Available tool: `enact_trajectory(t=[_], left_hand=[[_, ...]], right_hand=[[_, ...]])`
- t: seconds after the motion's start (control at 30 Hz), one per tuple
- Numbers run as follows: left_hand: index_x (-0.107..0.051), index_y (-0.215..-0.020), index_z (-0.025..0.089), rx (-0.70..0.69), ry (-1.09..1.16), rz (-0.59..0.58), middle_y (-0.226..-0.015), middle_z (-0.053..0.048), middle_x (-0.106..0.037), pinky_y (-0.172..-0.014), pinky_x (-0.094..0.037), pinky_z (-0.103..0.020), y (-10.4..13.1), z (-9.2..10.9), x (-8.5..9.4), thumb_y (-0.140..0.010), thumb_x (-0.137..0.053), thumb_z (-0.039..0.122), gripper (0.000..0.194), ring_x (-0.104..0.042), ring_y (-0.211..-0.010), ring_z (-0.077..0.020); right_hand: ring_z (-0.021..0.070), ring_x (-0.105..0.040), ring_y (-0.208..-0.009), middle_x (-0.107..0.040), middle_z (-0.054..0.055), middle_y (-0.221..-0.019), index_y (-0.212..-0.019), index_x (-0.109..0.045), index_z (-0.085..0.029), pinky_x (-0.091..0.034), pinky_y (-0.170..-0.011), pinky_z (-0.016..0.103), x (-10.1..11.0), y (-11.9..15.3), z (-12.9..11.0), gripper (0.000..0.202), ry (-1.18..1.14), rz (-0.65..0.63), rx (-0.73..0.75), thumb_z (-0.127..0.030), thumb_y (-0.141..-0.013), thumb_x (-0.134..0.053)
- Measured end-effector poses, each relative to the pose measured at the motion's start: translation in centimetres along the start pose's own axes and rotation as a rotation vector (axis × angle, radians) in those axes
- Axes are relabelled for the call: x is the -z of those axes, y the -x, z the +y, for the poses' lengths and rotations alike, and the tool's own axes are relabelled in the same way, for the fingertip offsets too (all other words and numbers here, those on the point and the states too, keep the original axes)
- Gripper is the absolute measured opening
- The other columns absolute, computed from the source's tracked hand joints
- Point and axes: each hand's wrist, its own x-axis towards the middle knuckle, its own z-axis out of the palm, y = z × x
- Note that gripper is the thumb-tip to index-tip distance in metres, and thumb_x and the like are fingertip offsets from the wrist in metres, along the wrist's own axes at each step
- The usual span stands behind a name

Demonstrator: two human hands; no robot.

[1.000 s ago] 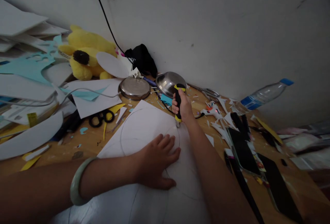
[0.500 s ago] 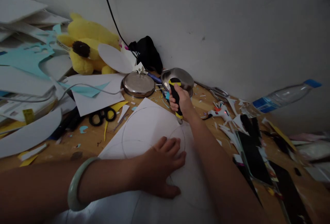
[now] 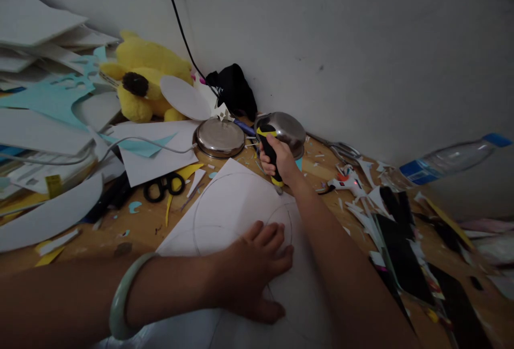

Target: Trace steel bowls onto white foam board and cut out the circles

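Observation:
My right hand (image 3: 284, 162) is closed around a black and yellow utility knife (image 3: 270, 151). The knife's tip points down at the white board (image 3: 225, 194), close to a pencilled curve near its far right edge. Whether the blade has entered the board I cannot tell. My left hand (image 3: 257, 271) lies across the board with its fingers spread, pressing on it and holding nothing. A pale green bangle (image 3: 120, 301) circles the left wrist. Large drawn circles show on the board, partly covered by my left hand and forearm.
Round metal tins (image 3: 220, 137) and a metal bowl (image 3: 287, 129) stand beyond the board. Black scissors (image 3: 164, 187) lie left, below a yellow plush toy (image 3: 148, 76). On the right are a glue gun (image 3: 347, 180), a plastic bottle (image 3: 453, 159) and a dark phone (image 3: 403, 258).
The view has shifted slightly, so most things sit a little lower and further right. Against the board, the knife and my right hand have moved slightly left. My left hand stays in place.

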Motion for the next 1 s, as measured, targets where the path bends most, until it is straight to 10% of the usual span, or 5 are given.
enact_trajectory(t=[1.0], left_hand=[[-0.046,-0.127,0.009,0.009,-0.050,0.057,-0.132,-0.025,-0.043,-0.100,-0.029,-0.049,-0.2,0.2,0.0,-0.070,-0.058,0.060,0.078,-0.036,-0.125,-0.0376]], right_hand=[[0.0029,-0.026,-0.028,-0.038,-0.010,-0.046,-0.071,-0.047,-0.020,-0.020,-0.026,0.016,-1.5,-3.0,0.0,0.042,0.098,-0.211,-0.102,-0.061,-0.073,-0.055]])
